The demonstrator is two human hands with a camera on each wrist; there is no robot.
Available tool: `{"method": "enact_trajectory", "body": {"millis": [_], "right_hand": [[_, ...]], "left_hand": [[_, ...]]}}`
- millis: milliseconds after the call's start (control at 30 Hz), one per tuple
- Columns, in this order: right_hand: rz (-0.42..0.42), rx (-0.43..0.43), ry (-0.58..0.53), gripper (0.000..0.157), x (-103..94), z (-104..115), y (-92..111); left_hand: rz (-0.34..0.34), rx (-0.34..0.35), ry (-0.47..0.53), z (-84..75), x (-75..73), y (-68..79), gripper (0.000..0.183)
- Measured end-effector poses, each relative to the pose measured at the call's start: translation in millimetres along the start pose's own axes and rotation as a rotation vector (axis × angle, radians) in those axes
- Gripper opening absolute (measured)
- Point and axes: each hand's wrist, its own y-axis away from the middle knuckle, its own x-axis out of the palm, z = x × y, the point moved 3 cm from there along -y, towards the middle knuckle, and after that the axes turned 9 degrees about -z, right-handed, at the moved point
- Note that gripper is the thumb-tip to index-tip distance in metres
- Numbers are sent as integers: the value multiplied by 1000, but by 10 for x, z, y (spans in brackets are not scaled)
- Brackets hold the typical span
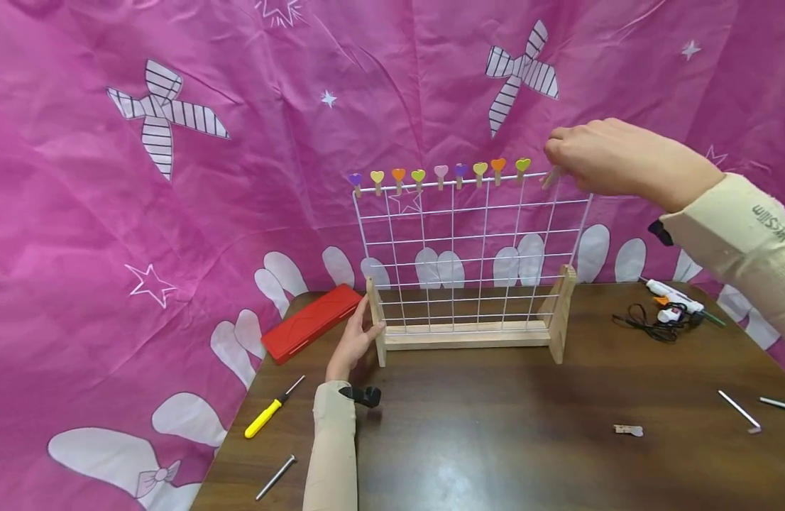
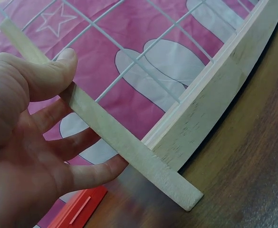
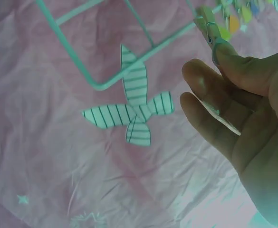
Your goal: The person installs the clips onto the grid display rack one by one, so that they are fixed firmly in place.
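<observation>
A white wire grid rack stands on a wooden base (image 1: 469, 341), with several heart-topped clothespins (image 1: 498, 165) in a row along its top wire. My left hand (image 1: 353, 344) holds the rack's left wooden upright (image 2: 110, 123), thumb on one side and fingers on the other. At the right end of the top wire, my right hand (image 1: 612, 156) pinches a small wooden clothespin (image 3: 206, 23). In the right wrist view its jaws meet the wire; its heart is hidden by the fingers.
A red case (image 1: 312, 323) lies left of the rack, nearer are a yellow screwdriver (image 1: 265, 417) and a metal bolt (image 1: 275, 477). Toward the right are a glue gun (image 1: 676, 297) with its cord, a loose clothespin (image 1: 627, 430) and a metal rod (image 1: 739, 411). A pink curtain (image 1: 271, 177) hangs behind.
</observation>
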Motion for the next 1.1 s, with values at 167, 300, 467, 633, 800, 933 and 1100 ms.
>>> {"method": "enact_trajectory", "body": {"millis": [167, 300, 467, 633, 800, 933, 1100], "right_hand": [[1, -1, 27, 9, -49, -65, -105], [0, -48, 54, 10, -70, -45, -175], [35, -66, 87, 15, -40, -12, -267], [69, -53, 102, 16, 20, 5, -306], [78, -8, 87, 17, 34, -11, -284], [68, 43, 63, 13, 26, -41, -259], [10, 115, 23, 14, -4, -95, -164]], "left_hand": [[3, 10, -1, 7, -5, -2, 73], [-7, 21, 9, 21, -8, -5, 72], [-6, 35, 14, 19, 0, -8, 73], [-2, 17, 22, 24, 8, 5, 74], [8, -11, 26, 38, 15, 19, 75], [16, -4, 29, 48, 16, 12, 75], [11, 20, 35, 49, 16, 1, 73]]}}
